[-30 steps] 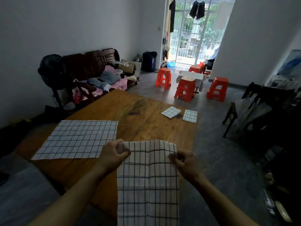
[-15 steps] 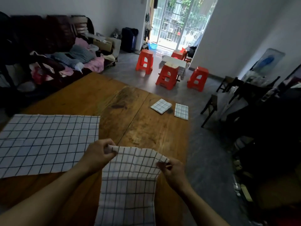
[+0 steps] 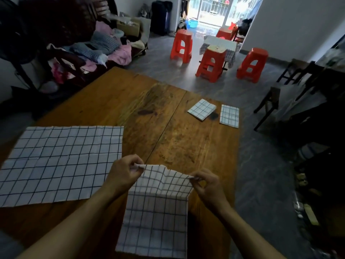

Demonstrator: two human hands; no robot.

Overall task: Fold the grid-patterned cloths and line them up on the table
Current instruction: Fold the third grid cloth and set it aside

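I hold a white grid-patterned cloth (image 3: 158, 208) by its two top corners over the near edge of the wooden table (image 3: 168, 131). My left hand (image 3: 123, 172) pinches the left corner and my right hand (image 3: 207, 184) pinches the right corner; the cloth hangs down toward me, its upper part sagging between the hands. A larger grid cloth (image 3: 61, 163) lies spread flat on the table's left side. Two folded grid cloths (image 3: 202, 109) (image 3: 229, 115) sit side by side near the far right corner.
Three red plastic stools (image 3: 211, 64) and a small covered table stand on the floor beyond the table. A dark sofa piled with clothes (image 3: 97, 47) is at the back left. Dark chairs (image 3: 291, 86) stand to the right of the table.
The view has tilted down and come closer to the table. My hands have lowered the held cloth toward the table's near edge, and its top edge now sags between them.
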